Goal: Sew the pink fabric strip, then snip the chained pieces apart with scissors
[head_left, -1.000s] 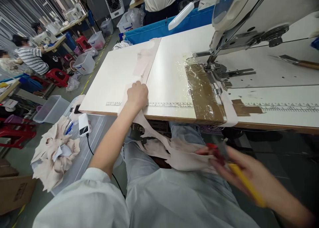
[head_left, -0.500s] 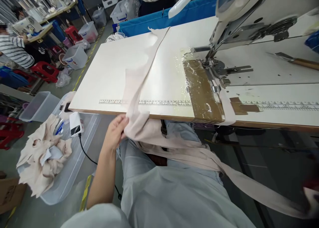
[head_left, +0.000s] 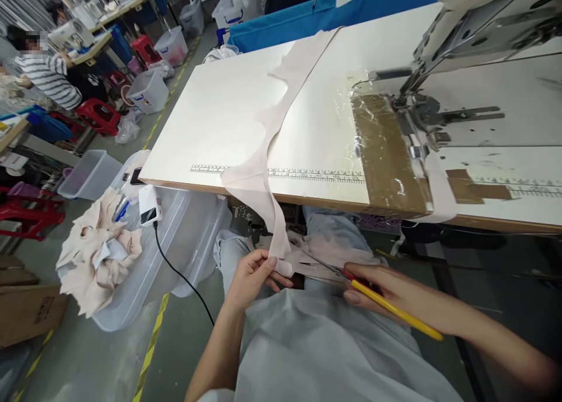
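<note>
My left hand [head_left: 259, 276] pinches the lower end of a pale pink fabric strip [head_left: 274, 215] over my lap. The strip runs up across the front edge of the white sewing table [head_left: 211, 109], and its left side is cut in scallops. Just to the right, my right hand [head_left: 386, 291] is closed around scissors [head_left: 373, 301] with a long yellow handle and some red near the blades. Their thin blades point left toward the held end; I cannot tell whether they touch it. More pink strips [head_left: 346, 253] lie bunched on my lap.
At right stands a sewing machine [head_left: 483, 45] with a narrow strip [head_left: 441, 185] hanging below its metal guide. A clear bin [head_left: 127, 308] at left holds fabric scraps [head_left: 92, 250] and a white cabled device [head_left: 149, 206]. Another person [head_left: 52, 77] sits at far left.
My left hand has moved right and down, drawing the strip's end over my lap. My right hand has come in from the right edge with the scissors. The view has shifted left.
</note>
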